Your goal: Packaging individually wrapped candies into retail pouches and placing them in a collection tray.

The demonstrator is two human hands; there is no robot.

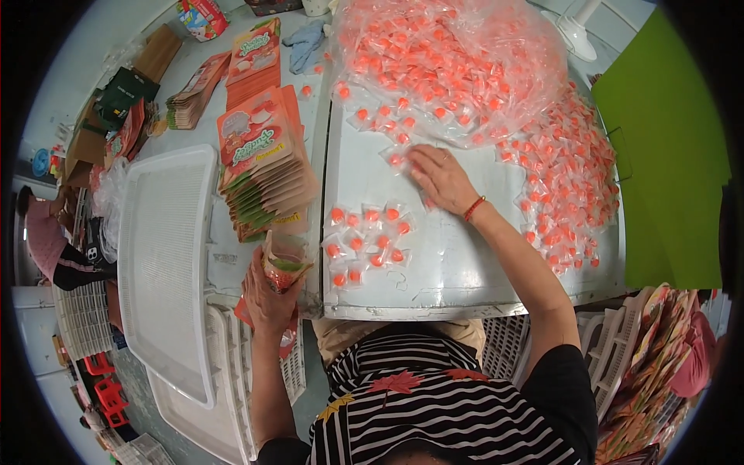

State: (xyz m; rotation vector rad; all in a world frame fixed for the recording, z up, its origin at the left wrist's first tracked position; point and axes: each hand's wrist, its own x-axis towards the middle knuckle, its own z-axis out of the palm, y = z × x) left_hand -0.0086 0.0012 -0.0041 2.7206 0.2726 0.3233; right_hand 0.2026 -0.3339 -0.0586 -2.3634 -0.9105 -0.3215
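across the pale tabletop (473,271), both hands are busy! the left hand (271,298) is down by the table's near edge, fingers wrapped around an open pouch (285,265), its mouth gaping upward, and that's a firm hold. over to the right hand (443,182), reaching in from the right, palm down, a red bracelet (475,208) at the wrist. its fingertips are right at a wrapped piece (396,160), orange-red in clear film, and another peeks out just below the palm; whether the fingers have a grip, i cannot tell.

and look at the spread! about a dozen pieces lie in a loose group (377,241) between the two hands, to the right of the pouch. up top, a big clear bag (473,70) bulges with more of them, and down the right side runs a loose heap (570,178), thick and wide, with a green panel (659,155) beside it. just beyond the left hand, a fanned stack of pouches (252,136) leans in layers, and left of that sits a white mesh tray (167,263).
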